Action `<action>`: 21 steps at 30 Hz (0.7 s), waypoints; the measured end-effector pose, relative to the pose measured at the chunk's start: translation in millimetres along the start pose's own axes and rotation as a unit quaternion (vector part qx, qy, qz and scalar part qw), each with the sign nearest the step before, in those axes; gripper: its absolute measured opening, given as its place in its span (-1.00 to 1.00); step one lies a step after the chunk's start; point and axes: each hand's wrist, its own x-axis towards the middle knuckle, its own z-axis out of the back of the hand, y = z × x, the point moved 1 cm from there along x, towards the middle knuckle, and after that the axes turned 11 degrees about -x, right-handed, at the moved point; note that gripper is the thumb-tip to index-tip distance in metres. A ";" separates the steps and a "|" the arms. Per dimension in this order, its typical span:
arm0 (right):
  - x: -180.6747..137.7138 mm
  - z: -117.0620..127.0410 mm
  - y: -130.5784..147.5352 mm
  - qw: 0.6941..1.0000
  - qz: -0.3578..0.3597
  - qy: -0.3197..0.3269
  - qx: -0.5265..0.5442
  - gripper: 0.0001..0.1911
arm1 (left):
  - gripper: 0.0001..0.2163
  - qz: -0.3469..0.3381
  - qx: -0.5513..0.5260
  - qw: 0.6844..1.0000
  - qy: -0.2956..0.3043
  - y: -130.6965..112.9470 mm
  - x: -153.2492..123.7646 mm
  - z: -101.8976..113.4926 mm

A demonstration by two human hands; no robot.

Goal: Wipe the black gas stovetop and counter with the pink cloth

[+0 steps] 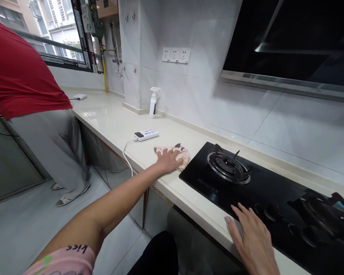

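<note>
Left hand [168,161]: bare, palm down, fingers spread over a pale, dark-patterned cloth [185,155]; whether the fingertips pinch the fabric cannot be told. Cloth: one, crumpled, lying on the cream countertop [106,116], just beside the left end of the black gas hob [193,168]. Right hand [251,233]: bare, fingers loosely extended and grasping nothing, at the hob's front edge near the control knobs; whether the fingertips touch the glass cannot be told. Left burner [228,165]: round, metal-ringed, with dark pan supports; a second burner at the right, partly cut off by the frame. White device [146,135]: oblong, with a dark panel at one end, lying beyond the cloth, a white cable [125,148] running from it over the counter's front edge. Spray bottle [153,103]: white, upright, near the tiled wall. Wall sockets [176,55]: three, in a row above the counter. Dark glass panel [292,42]: steel-edged, above the hob. Co-worker: one person in red top [25,72] and grey trousers [50,141], bent over beside the far counter, hands out of sight.
</note>
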 end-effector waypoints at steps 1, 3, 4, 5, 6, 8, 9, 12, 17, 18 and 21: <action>-0.7 -0.8 0.0 1.000 0.003 -0.008 -0.005 -0.35 | -0.42 0.000 0.005 1.000 -0.005 -0.1 7.0 -2.3; -2.1 -2.0 -0.1 1.000 0.008 -0.020 -0.015 -0.36 | -0.42 0.000 0.013 1.000 -0.014 -1.4 20.6 -7.3; -2.7 -2.1 0.0 0.999 0.012 -0.027 -0.019 -0.37 | -0.42 0.002 0.017 1.000 -0.018 -2.3 27.3 -9.8; -3.2 -1.8 0.3 0.999 0.016 -0.033 -0.025 -0.37 | -0.42 0.005 0.021 1.000 -0.023 -3.3 33.8 -12.1; -3.7 -1.0 0.8 0.999 0.021 -0.040 -0.029 -0.38 | -0.41 0.009 0.023 0.999 -0.027 -4.5 40.3 -14.2; -4.7 2.5 2.5 0.997 0.033 -0.051 -0.039 -0.40 | -0.40 0.019 0.028 0.999 -0.033 -6.9 52.7 -17.6; -5.2 4.7 3.6 0.997 0.039 -0.055 -0.043 -0.41 | -0.39 0.022 0.029 0.999 -0.034 -8.1 58.7 -18.9; -6.4 11.2 6.2 0.995 0.051 -0.064 -0.058 -0.43 | -0.37 0.026 0.030 0.999 -0.032 -10.9 76.2 -21.9; -8.1 11.7 2.4 0.990 0.079 -0.077 -0.085 -0.43 | -0.34 0.027 0.032 0.999 -0.020 -13.1 104.7 -25.5; -8.5 10.4 0.3 0.989 0.085 -0.077 -0.089 -0.42 | -0.34 0.028 0.033 0.999 -0.018 -13.6 110.4 -26.2; -9.1 7.0 -5.6 0.985 0.104 -0.086 -0.105 -0.39 | -0.34 0.029 0.036 0.999 -0.018 -16.3 127.9 -28.7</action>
